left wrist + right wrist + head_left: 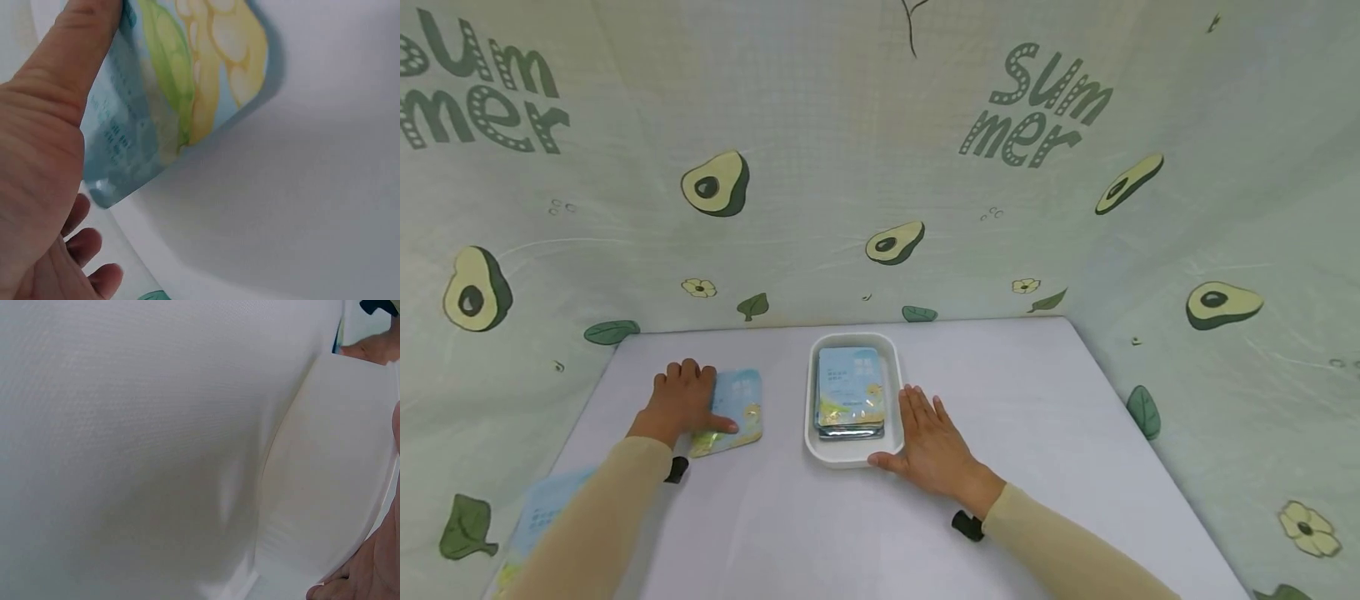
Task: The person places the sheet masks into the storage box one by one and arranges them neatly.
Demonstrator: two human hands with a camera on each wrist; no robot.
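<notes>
On the left of the table my left hand (681, 406) holds a flat light-blue packet (739, 408) by its left side. The thumb lies across its printed face, which in the left wrist view shows pale beans and a green pod (169, 75). How the fingers grip its far edge is partly hidden. A white oblong tray (842, 454) stands at the middle, holding a stack of similar blue packets (850, 385) with silvery edges. My right hand (934, 446) rests against the tray's right side, fingers straight, thumb at the near corner; the right wrist view shows the tray's outer wall (322, 475).
Another blue packet (542, 517) lies at the near left, partly behind my left forearm. A white cloth covers the table (1022, 400). Behind it and at the sides hangs a pale curtain (820, 125) printed with avocados and leaves.
</notes>
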